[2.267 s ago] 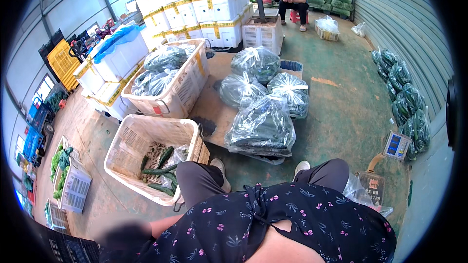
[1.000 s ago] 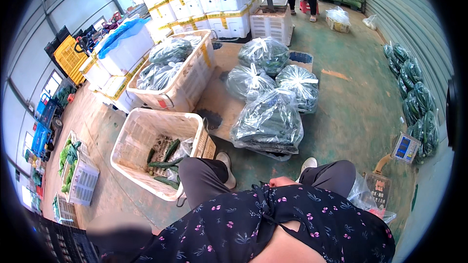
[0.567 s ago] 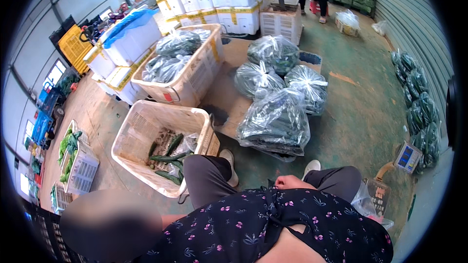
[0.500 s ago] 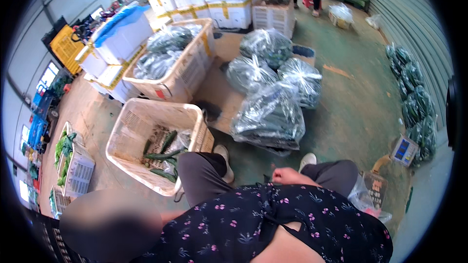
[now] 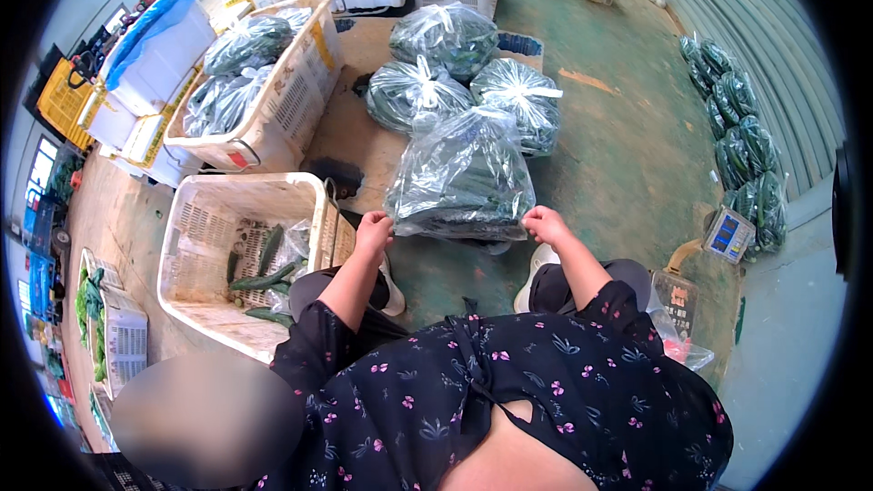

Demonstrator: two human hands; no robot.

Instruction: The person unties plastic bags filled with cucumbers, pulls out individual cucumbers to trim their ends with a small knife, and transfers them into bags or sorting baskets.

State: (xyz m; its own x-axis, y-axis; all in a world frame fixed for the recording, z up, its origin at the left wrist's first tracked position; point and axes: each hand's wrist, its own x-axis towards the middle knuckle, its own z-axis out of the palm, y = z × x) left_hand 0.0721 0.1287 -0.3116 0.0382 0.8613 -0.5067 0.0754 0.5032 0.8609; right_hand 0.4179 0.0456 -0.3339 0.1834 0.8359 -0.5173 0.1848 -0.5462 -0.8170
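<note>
One left hand [image 5: 375, 232], one right hand [image 5: 543, 225]. Four clear bags [image 5: 461, 186] in the middle group; at least two more in the upper of two big crates [image 5: 302, 114]. In the lower one, at least four cucumbers [image 5: 270, 250], some partly hidden. Along the shutter [image 5: 773, 45], at least four filled bags [image 5: 744, 147], overlapping. Two shoes [image 5: 538, 273], one scale [image 5: 729, 235], one blue sheet [image 5: 150, 32].
</note>
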